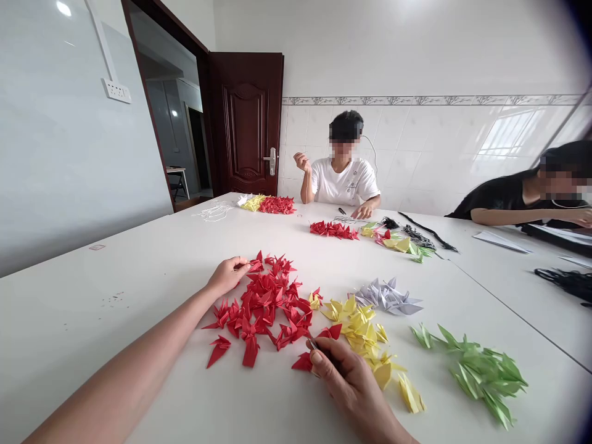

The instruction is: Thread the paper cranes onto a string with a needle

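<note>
A loose heap of red folded-paper cranes point(268, 299) lies in front of me. My left hand point(229, 274) is at the heap's far left edge, its fingertips pinched on a red paper crane point(257, 263). On the near right side, my right hand point(346, 379) is closed around a small dark metal tool point(313, 344). Most of that tool is hidden by the fingers, so its kind cannot be made out. Just beyond the right hand are yellow paper cranes point(363, 333), with pale lilac ones point(388, 297) behind them. Green ones point(490, 370) form a separate pile farther right.
Across the white table point(152, 296) sits a person in a white shirt point(345, 179), with more red cranes point(333, 230) and black cords point(419, 237) nearby. Another person in black point(504, 197) leans over the right side. A dark door point(252, 123) stands ajar behind.
</note>
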Demonstrator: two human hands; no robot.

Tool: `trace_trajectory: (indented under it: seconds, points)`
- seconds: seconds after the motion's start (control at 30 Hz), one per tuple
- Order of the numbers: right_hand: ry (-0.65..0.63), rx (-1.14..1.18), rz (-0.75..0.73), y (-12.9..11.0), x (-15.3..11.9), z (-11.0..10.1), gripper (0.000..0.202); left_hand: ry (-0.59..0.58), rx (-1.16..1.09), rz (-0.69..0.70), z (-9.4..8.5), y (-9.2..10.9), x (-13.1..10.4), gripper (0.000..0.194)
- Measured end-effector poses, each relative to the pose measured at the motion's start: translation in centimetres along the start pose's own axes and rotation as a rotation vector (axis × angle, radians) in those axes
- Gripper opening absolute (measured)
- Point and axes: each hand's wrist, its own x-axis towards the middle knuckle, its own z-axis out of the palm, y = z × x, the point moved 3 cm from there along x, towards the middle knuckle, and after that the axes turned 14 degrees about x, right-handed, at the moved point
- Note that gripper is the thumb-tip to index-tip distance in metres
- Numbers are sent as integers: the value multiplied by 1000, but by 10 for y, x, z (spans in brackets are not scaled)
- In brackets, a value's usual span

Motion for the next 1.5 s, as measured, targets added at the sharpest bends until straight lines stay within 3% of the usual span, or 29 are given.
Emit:
trace_trajectory:
  seconds: [1.5]
  points:
    - [-4,-10,-45,-3,3,0,39,11,-40,4,-4,1,-1,33]
